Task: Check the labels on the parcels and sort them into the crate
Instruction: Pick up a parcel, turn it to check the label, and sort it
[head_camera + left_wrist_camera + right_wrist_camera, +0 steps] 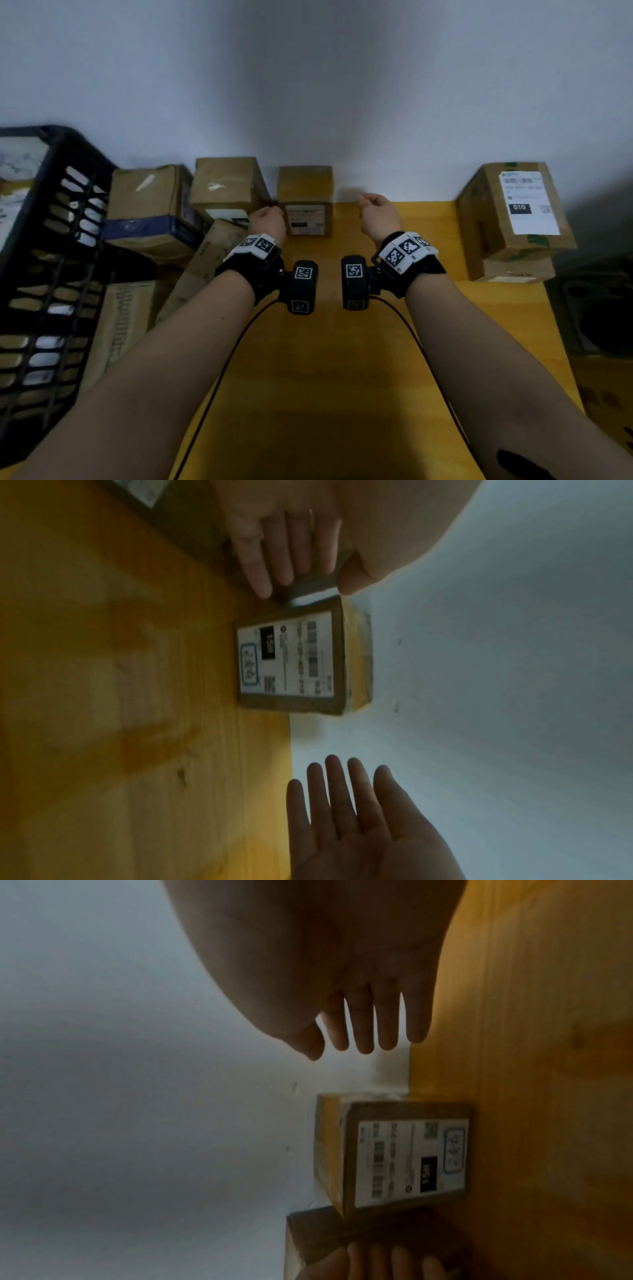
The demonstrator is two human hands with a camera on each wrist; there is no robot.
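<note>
Two hands flank the small parcel (304, 202) standing against the wall on the tabletop (342, 342). Your left hand (267, 219) lies with straight fingers against the neighbouring box (227, 185) left of the parcel; your right hand (378, 212) hangs to its right, fingers spread, holding nothing. Squeezing unevenly could tip the parcel or drag that neighbour. Brown cardboard; white label (286, 656) faces you.

Fine print on the small parcel's label (287, 657) is blurred; the crate (51, 274), at nine o'clock, is cut off.
</note>
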